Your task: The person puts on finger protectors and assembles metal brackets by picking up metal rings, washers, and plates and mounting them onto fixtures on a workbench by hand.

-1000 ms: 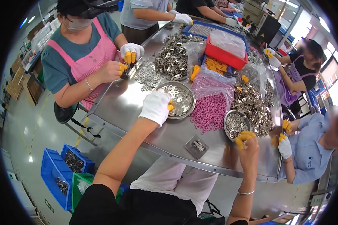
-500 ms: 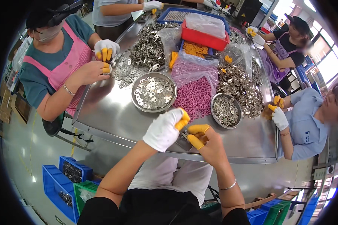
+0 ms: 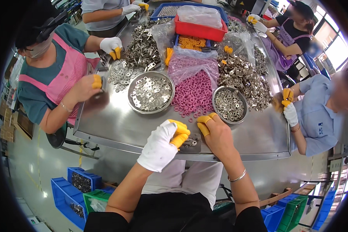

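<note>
My left hand (image 3: pixel 161 144), in a white glove with yellow finger cots, is closed in a pinch at the left side of a small metal fixture (image 3: pixel 192 143). What its fingertips hold is too small to make out. The fixture rests on the steel table near the front edge, with a small shiny piece on it. Bare but for yellow finger cots, my right hand (image 3: pixel 219 136) is bent to the table right of the fixture. Its thumb and fingertip are close together beside the nearest loose pink rings (image 3: pixel 194 95); anything between them is hidden.
A round metal pan of flat washer-like parts (image 3: pixel 151 92) stands left of the rings, a smaller pan (image 3: pixel 230 104) right. Heaps of metal clips (image 3: pixel 247 83), a red bin (image 3: pixel 201 29) and an orange-parts tray (image 3: pixel 191 42) lie beyond. Co-workers' hands (image 3: pixel 112 47) work around the table (image 3: pixel 112 127).
My right hand has left the fixture beside my left fingers and moved up toward the pink rings. The fixture now shows more fully. The left co-worker's hands have moved apart. The view has shifted slightly.
</note>
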Demonstrator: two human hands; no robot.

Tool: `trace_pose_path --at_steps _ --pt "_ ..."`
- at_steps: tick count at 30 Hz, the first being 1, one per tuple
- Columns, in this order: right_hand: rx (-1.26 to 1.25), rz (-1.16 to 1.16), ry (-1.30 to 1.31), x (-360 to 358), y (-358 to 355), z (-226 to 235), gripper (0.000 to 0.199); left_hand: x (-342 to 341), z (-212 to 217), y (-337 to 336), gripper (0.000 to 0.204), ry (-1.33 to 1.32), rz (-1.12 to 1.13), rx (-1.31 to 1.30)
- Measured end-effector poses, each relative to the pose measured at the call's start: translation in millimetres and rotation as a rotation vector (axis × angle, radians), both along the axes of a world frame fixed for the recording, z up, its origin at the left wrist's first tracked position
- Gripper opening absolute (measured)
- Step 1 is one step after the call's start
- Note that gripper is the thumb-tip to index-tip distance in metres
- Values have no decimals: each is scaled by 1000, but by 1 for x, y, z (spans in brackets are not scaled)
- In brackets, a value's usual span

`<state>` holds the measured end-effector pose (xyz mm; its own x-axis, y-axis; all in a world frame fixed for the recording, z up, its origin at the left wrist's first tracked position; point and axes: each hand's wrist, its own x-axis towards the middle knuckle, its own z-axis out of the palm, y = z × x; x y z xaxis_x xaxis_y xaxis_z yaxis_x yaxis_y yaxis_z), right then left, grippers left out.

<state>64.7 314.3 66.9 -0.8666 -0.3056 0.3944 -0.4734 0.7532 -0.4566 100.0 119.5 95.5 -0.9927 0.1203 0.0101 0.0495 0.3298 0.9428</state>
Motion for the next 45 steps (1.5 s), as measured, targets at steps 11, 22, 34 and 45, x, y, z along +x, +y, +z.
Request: trace_pose_path --at_steps 11,22,34,45 --pt "-787 109 -373 53 -3 -1 18 -14 0 12 21 106 -264 -465" --pt "-659 -101 28 61 -31 -17 15 -22 -24 -3 40 -233 -232 262" --pt "-630 -170 226 52 -53 -40 7 -32 -27 -30 42 -404 -246 519" --pt "-560 -94 146 47 -51 -41 7 -31 -30 -28 54 -309 -222 400"
